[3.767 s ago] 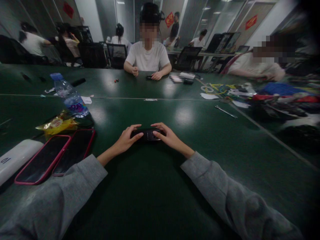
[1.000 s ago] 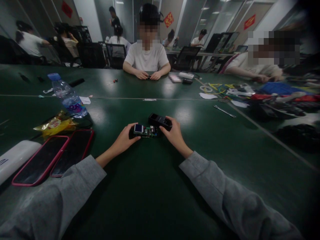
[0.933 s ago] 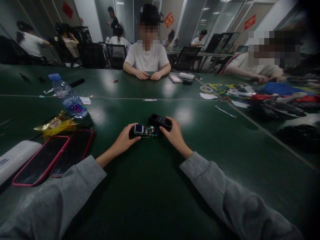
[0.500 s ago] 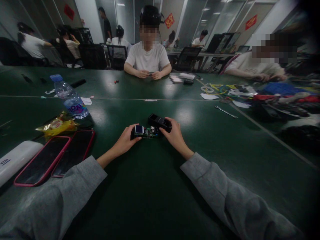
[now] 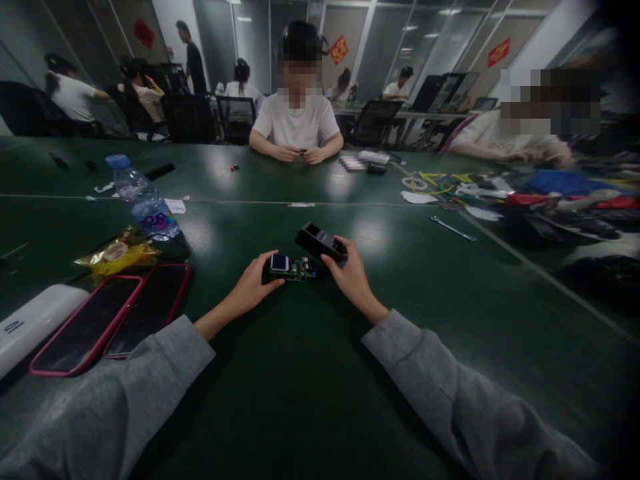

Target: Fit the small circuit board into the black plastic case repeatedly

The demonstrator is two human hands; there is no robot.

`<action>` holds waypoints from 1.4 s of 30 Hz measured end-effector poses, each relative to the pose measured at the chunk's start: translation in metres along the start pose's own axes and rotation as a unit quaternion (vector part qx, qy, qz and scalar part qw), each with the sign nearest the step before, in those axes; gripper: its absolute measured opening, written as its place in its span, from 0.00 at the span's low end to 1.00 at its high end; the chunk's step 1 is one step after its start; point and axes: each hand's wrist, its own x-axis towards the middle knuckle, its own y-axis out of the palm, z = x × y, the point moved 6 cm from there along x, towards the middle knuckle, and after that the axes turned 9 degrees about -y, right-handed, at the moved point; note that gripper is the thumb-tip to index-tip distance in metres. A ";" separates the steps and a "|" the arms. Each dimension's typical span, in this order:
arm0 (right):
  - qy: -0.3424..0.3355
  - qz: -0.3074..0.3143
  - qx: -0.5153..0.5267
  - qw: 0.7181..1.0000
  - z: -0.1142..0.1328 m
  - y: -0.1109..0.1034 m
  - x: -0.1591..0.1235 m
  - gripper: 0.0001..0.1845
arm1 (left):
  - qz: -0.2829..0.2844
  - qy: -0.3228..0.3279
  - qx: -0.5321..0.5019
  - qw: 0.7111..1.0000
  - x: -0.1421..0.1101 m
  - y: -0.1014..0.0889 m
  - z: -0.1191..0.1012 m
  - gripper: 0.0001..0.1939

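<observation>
My left hand (image 5: 256,281) grips the left end of a small green circuit board (image 5: 299,268) that carries a little screen with a pale border. The thumb lies along the near edge and the fingers wrap the far side. My right hand (image 5: 349,268) pinches a black plastic casing (image 5: 319,240) with a window in its face, holding it by the right end. The casing slants just behind the board, its right end toward me. Whether the two parts touch, I cannot tell. What lies beneath the board is hidden.
To the left are two red-edged phones (image 5: 90,327), a white power bank (image 5: 37,323), a yellow packet (image 5: 117,253) and a plastic bottle (image 5: 145,200). A wrench (image 5: 453,229) and tangled cables (image 5: 435,180) lie to the right. Across the table (image 5: 400,373) sits a person (image 5: 296,123).
The device was closed in the first frame; its casing is now off the board, in my right hand. In the last half second the casing has tilted and risen slightly away from the board.
</observation>
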 end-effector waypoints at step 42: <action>-0.162 0.199 0.057 0.965 0.048 0.024 -0.014 0.30 | -0.043 -0.014 -0.069 0.997 0.003 -0.001 0.004 0.40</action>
